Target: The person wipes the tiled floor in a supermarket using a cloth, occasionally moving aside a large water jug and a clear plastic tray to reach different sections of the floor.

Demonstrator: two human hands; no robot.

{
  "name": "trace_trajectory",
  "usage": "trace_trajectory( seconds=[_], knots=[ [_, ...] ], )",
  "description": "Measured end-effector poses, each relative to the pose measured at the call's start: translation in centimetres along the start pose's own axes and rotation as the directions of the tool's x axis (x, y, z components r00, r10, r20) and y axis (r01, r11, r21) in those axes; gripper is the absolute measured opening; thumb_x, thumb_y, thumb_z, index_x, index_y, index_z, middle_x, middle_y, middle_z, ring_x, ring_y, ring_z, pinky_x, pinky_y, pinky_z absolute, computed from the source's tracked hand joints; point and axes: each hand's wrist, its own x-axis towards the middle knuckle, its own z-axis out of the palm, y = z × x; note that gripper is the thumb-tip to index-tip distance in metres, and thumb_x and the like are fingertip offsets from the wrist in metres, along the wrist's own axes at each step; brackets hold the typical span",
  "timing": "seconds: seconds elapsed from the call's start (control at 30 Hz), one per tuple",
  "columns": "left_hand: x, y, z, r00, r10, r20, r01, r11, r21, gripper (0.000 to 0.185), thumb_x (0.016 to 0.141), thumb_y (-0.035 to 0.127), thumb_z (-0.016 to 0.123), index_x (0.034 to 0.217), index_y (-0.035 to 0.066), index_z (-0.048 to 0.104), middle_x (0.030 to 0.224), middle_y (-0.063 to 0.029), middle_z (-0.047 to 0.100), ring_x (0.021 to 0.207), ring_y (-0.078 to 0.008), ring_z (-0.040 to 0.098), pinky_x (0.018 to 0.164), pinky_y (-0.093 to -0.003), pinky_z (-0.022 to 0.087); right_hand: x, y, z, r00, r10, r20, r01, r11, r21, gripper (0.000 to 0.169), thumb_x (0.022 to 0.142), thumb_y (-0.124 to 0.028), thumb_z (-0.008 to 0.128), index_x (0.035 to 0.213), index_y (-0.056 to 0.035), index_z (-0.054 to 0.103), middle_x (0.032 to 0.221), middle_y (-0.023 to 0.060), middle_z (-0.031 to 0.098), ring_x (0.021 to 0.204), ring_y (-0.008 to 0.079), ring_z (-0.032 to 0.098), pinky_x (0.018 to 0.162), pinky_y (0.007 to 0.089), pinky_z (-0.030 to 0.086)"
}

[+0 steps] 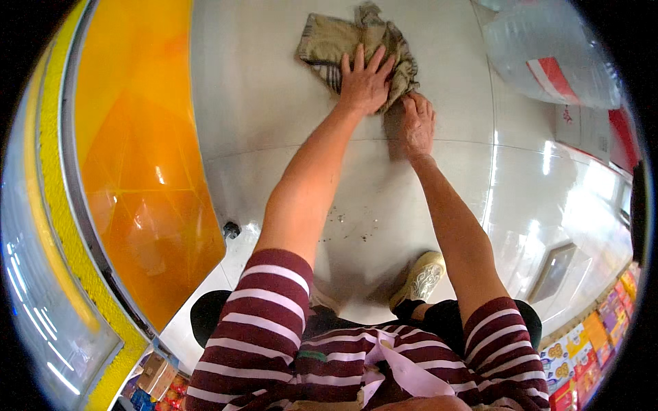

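A crumpled tan checked cloth (pixel 329 41) lies on the glossy tiled floor (pixel 257 103) ahead of me. My left hand (pixel 364 85) rests flat on top of it, palm down with fingers spread. At the cloth's near right edge, the curled fingers of my right hand (pixel 419 126) pinch its border; the fingertips are partly hidden. Small dark crumbs of dirt (pixel 364 237) are scattered on the tiles between my forearms, nearer to my feet.
An orange glossy panel (pixel 139 154) with a yellow-edged glass case stands along my left. Clear plastic-wrapped goods (pixel 550 51) and a white-and-red carton (pixel 581 128) are at the far right. Colourful packages (pixel 570 354) line the lower right. My patterned shoe (pixel 424 275) is on the floor.
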Motion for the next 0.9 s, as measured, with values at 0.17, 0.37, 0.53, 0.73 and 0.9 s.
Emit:
trace_trajectory(
  seconds=[0.17, 0.37, 0.53, 0.73, 0.9],
  knots=[
    [-6.0, 4.6, -2.8, 0.964, -0.111, 0.241, 0.127, 0.991, -0.049, 0.063, 0.086, 0.026, 0.049, 0.144, 0.016, 0.027, 0.154, -0.0055, 0.010, 0.139, -0.0397, 0.005, 0.109, -0.0597, 0.003, 0.4, 1.9, -1.1, 0.996, -0.013, -0.093, 0.032, 0.980, 0.196, 0.023, 0.083, -0.012, 0.046, 0.101, -0.0040, 0.059, 0.106, 0.0160, 0.057, 0.101, 0.0373, 0.051, 0.086, 0.0441, 0.042],
    [-13.2, 8.0, -1.3, 0.958, -0.151, 0.244, 0.213, 0.944, -0.251, 0.058, 0.083, 0.026, 0.056, 0.137, 0.007, 0.041, 0.154, -0.0091, 0.005, 0.139, -0.0391, -0.002, 0.109, -0.0582, 0.001, -1.3, -2.5, -3.1, 0.925, 0.320, 0.202, -0.379, 0.786, 0.489, 0.030, 0.086, -0.024, 0.054, 0.105, -0.0013, 0.060, 0.105, 0.0224, 0.057, 0.108, 0.0405, 0.050, 0.090, 0.0430, 0.042],
    [-15.5, 7.2, -1.2, 0.927, -0.012, 0.374, 0.235, 0.796, -0.558, 0.048, 0.088, 0.021, 0.056, 0.133, 0.006, 0.046, 0.152, -0.0091, 0.015, 0.141, -0.0304, 0.007, 0.114, -0.0426, 0.009, -2.8, -1.2, -3.8, 0.846, 0.365, 0.389, -0.525, 0.698, 0.487, 0.026, 0.083, -0.018, 0.064, 0.102, 0.0000, 0.063, 0.093, 0.0126, 0.064, 0.089, 0.0243, 0.058, 0.078, 0.0345, 0.046],
    [-16.3, -2.3, -5.2, 0.929, -0.347, 0.129, 0.331, 0.624, -0.707, 0.052, 0.091, 0.022, 0.053, 0.139, 0.010, 0.035, 0.148, -0.0119, 0.026, 0.137, -0.0328, 0.019, 0.111, -0.0469, 0.016, 2.8, 7.4, -11.3, 0.769, 0.638, 0.052, -0.567, 0.642, 0.515, 0.028, 0.082, -0.011, 0.063, 0.109, -0.0053, 0.061, 0.094, 0.0114, 0.063, 0.083, 0.0191, 0.059, 0.071, 0.0318, 0.047],
    [-17.1, -4.4, -5.1, 0.740, -0.606, 0.290, 0.649, 0.757, -0.074, 0.079, 0.089, 0.050, 0.047, 0.145, 0.004, 0.014, 0.152, -0.0162, 0.007, 0.140, -0.0338, 0.002, 0.111, -0.0474, 0.008, 1.7, 6.1, -9.5, 0.919, 0.268, -0.290, -0.342, 0.907, -0.246, 0.068, 0.079, -0.032, 0.069, 0.136, -0.0126, 0.039, 0.147, 0.0184, 0.020, 0.132, 0.0406, 0.025, 0.096, 0.0563, 0.035]
  ],
)
